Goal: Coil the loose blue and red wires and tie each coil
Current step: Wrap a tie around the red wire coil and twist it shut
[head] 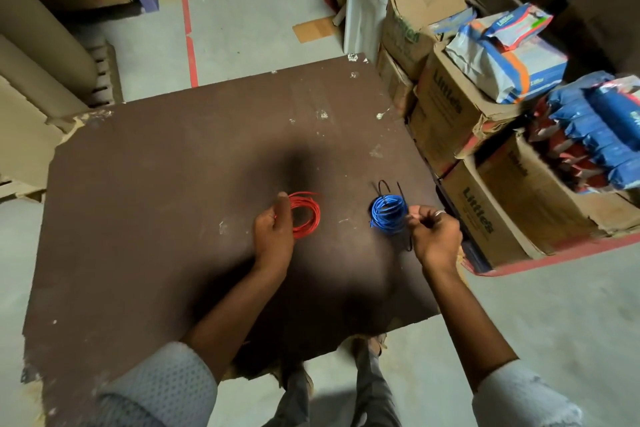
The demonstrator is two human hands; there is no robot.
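My left hand (274,230) grips the red coil (306,215), fingers curled round its near-left edge with the thumb up along the side; the rest of the coil fans out to the right of that hand, just over the dark brown surface (156,201). My right hand (434,236) is curled, fingertips pinched at the right edge of the blue coil (388,213), which sits just left of that hand and well apart from the red one. Thin black ties (382,188) stick up from the far side of the blue coil, and another black strand (409,243) hangs below my right fingers; I cannot tell whether I pinch the strand or the blue wire itself. Beyond my right hand, off the surface's edge, stand worn cardboard boxes (485,218) with blue packets (602,135) on top.
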